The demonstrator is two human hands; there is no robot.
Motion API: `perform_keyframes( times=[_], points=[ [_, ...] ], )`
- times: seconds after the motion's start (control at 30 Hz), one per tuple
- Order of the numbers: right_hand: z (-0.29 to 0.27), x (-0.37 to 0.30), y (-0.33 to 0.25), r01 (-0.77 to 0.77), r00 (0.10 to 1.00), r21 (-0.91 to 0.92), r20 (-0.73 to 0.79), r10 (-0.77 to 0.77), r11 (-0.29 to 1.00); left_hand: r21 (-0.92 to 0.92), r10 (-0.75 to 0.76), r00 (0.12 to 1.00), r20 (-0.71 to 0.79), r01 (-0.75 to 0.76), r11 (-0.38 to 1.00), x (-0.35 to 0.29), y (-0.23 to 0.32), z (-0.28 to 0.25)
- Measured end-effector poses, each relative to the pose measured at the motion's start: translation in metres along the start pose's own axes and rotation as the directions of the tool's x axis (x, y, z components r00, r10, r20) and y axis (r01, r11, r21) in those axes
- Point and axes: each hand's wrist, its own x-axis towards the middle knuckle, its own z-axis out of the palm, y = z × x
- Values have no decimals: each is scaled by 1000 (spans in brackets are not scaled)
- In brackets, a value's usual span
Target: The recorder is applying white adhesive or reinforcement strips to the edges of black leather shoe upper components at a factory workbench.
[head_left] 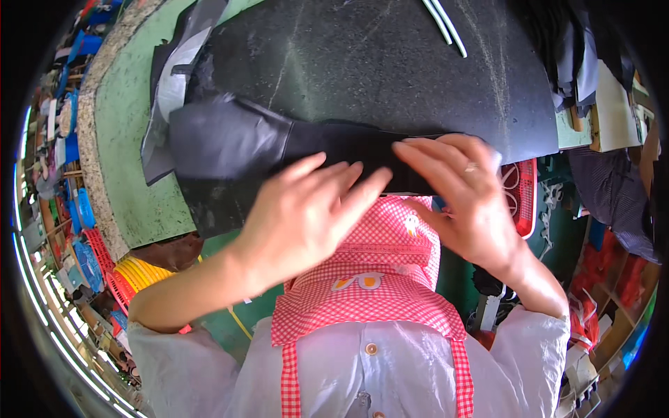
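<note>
A long black leather-like piece (230, 137) lies across the near part of the dark work board (390, 63). Its left panel is smooth and shiny; past a seam it continues as a matte black strip. My left hand (303, 212) rests over the near edge of that strip, fingers spread and somewhat blurred. At the strip's right end, my right hand (463, 184) lies with fingers stretched out over it and the thumb apart, lower down. A ring shows on one finger. Neither hand visibly grips the piece, though what lies under the fingers is hidden.
Grey and black cut pieces (171, 90) lie at the board's left, on a green tabletop (129, 167). Two thin white strips (446, 26) lie at the far side. More dark pieces (568, 56) hang at the far right. A red basket (526, 198) stands beyond my right wrist.
</note>
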Motion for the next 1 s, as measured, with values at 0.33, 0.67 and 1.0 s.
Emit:
perform_keyframes(
  times=[0.33, 0.67, 1.0],
  points=[
    [24, 20, 6, 192, 981, 63, -44, -190, 979, 2, 142, 976, -163, -143, 990, -8, -51, 1],
    [-132, 18, 166, -418, 495, 104, -807, 322, 902, -269, -395, 730, -557, 292, 918, -26, -142, -79],
    [-96, 125, 115, -226, 807, 46, -550, 213, 973, -83, -472, 675, -567, 523, 848, -62, -200, -37]
  ],
)
